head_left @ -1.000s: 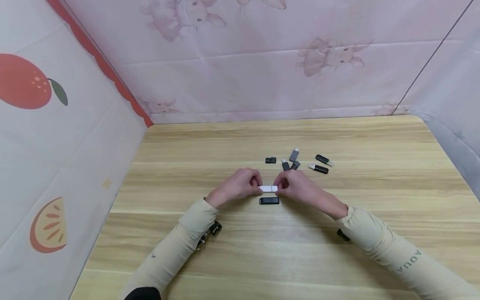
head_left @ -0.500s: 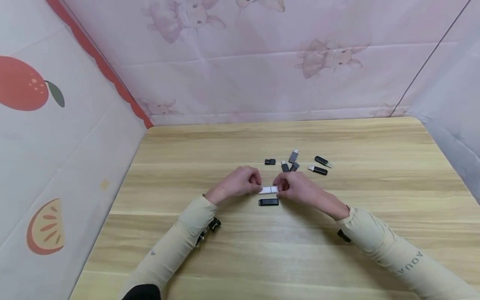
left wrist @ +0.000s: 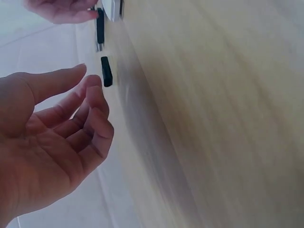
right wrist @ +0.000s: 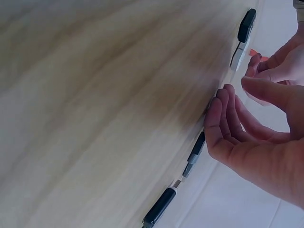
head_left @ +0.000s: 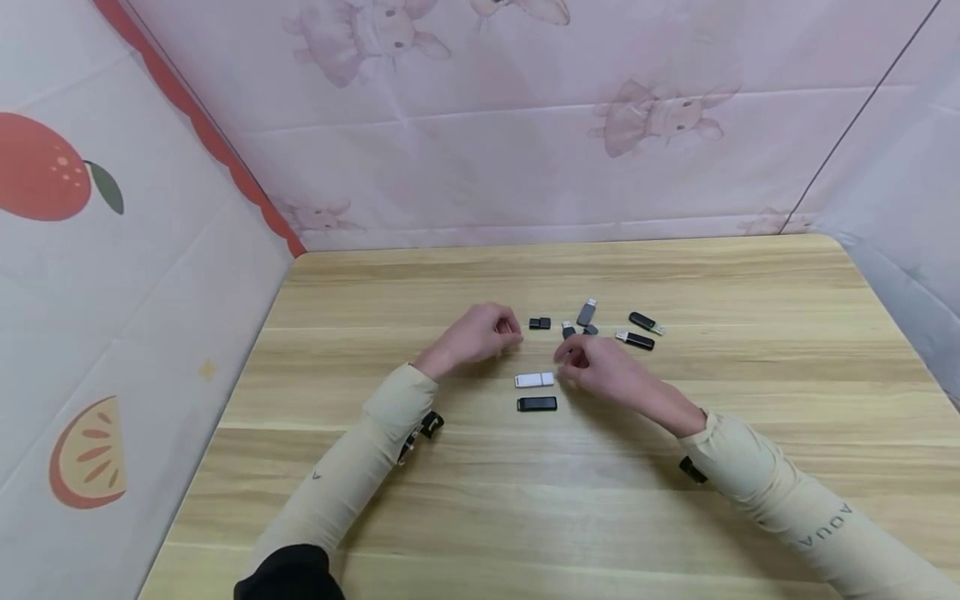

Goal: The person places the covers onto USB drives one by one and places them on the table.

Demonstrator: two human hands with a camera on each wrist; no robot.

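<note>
Side by side on the table lie a white USB stick and a black USB stick, both capped. My left hand hovers beyond and left of the white stick, near a small black two-part piece. In the left wrist view its fingers bend loosely around nothing. My right hand is just right of the white stick, partly covering a dark USB stick and a dark grey piece. The right wrist view shows its thumb and fingers apart, holding nothing.
Behind the right hand lies a grey USB stick with its plug bare. Two black USB sticks with exposed plugs lie farther right. The wooden table meets patterned cloth walls at the back and sides.
Both hands have let go of the white USB stick, which stays above the black one. My left hand has moved away toward the far side; my right hand has shifted slightly right.
</note>
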